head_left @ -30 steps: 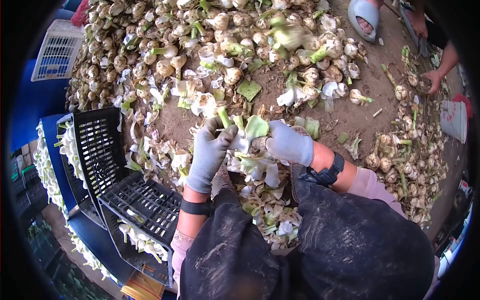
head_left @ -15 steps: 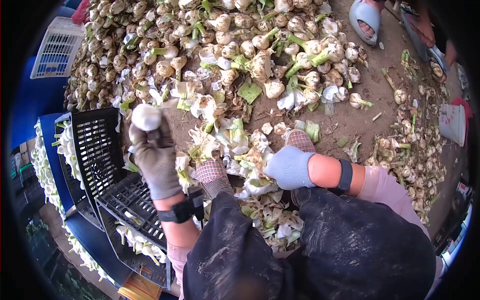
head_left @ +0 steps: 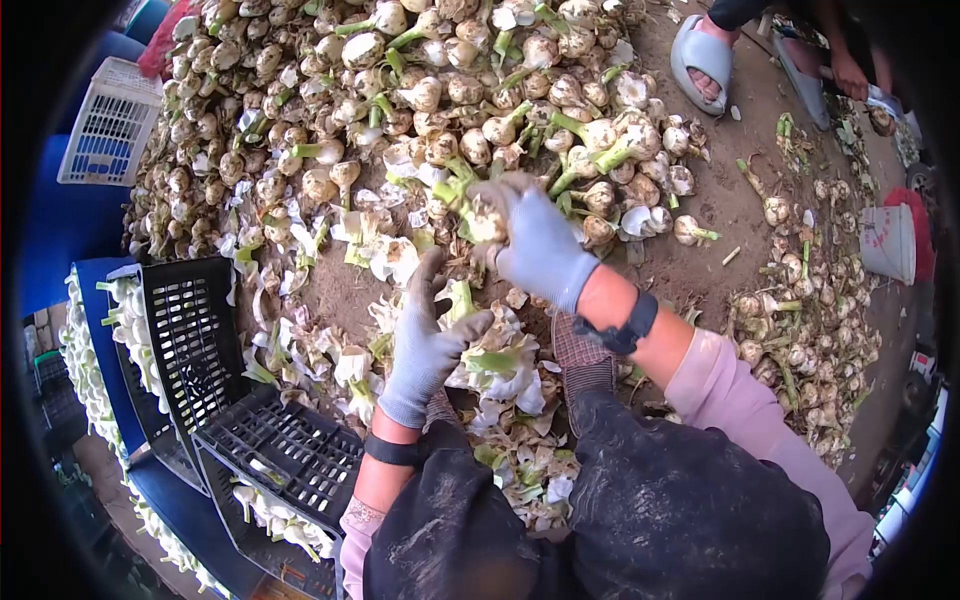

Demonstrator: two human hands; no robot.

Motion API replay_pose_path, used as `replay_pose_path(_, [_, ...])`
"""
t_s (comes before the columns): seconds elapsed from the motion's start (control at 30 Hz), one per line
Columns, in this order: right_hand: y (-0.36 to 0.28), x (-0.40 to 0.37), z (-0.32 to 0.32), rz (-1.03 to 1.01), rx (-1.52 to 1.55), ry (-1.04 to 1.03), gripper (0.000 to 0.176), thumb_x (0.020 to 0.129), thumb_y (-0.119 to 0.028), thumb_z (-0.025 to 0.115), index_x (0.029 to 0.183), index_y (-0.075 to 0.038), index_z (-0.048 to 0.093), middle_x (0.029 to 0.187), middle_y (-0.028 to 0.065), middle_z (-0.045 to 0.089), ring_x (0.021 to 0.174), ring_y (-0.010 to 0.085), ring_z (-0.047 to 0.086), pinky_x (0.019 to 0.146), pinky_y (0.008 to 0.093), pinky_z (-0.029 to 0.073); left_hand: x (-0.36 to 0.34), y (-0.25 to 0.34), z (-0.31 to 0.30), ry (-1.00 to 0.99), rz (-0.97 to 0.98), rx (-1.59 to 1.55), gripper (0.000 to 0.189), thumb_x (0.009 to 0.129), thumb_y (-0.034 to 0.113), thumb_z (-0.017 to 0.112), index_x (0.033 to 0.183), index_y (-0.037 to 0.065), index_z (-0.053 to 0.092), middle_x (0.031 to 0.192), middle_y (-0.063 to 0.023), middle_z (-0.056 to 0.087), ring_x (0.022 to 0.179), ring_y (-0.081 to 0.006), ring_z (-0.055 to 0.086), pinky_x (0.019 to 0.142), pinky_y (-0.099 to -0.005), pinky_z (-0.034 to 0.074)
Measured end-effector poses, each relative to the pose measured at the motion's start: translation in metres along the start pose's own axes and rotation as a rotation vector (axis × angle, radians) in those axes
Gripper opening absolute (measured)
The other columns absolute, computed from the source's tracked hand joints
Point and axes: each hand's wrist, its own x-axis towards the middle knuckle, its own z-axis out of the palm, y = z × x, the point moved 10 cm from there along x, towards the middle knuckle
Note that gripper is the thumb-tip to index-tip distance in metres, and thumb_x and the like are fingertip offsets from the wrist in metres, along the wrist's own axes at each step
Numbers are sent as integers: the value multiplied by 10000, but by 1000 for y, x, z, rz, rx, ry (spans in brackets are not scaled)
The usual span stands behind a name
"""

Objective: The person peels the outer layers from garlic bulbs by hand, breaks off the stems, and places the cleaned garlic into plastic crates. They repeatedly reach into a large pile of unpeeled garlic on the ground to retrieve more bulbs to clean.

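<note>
My right hand (head_left: 545, 245), in a dirty grey-blue glove, has its fingers closed around a garlic bulb (head_left: 485, 222) with a thick green stem, at the near edge of the pile. Partly behind the fingers, the bulb shows soil on its skin. Lower and to the left, my left hand (head_left: 422, 350) is gloved too. Its thumb and fingers are spread and nothing is between them. Peeled garlic skins (head_left: 505, 375) lie just beside it, around my shoes.
A large heap of unpeeled garlic (head_left: 290, 140) covers the ground ahead. Black crates (head_left: 195, 330) with cleaned white garlic stand at left, near a white basket (head_left: 110, 120). More garlic (head_left: 800, 340) and a pale bucket (head_left: 888, 243) are at right, near another person's sandal (head_left: 700, 65).
My left hand has let go of a white peeled bulb and come right, away from the crates. My right hand has reached forward from my knee and taken a garlic bulb.
</note>
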Motion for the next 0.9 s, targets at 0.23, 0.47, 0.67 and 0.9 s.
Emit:
replay_pose_path(0.23, [22, -75, 61, 562, 1039, -380, 344, 928, -174, 592, 1234, -19, 560, 970, 128, 688, 931, 179, 639, 819, 279, 504, -14, -18, -6, 63, -280, -316, 653, 742, -62, 692, 1311, -38, 374, 1374, -193, 400, 1262, -232, 448, 813, -314, 551])
replay_pose_path(0.47, [17, -79, 66, 258, 1182, -238, 283, 945, -203, 564, 1063, 42, 642, 870, 83, 690, 837, 85, 594, 753, 268, 496, -15, -2, 13, -134, -82, -70, 857, 606, 128, 855, 1327, 12, 406, 1357, -101, 444, 1226, -194, 439, 1062, -354, 347])
replay_pose_path(0.67, [23, -76, 67, 294, 743, -344, 332, 939, -269, 572, 928, 52, 658, 706, 56, 645, 653, 79, 545, 604, 285, 464, -15, 11, 15, -116, -42, -178, 1041, 585, 105, 874, 1441, 31, 285, 1289, -135, 479, 1218, -226, 459, 1050, -345, 365])
replay_pose_path(0.9, [16, -81, 55, 563, 858, -362, 216, 905, -182, 607, 910, 28, 659, 632, 26, 599, 538, 95, 553, 499, 283, 454, -22, -5, -2, 4, -138, -741, 820, 718, 109, 802, 1378, 39, 322, 1236, -129, 490, 1111, -241, 542, 950, -402, 478])
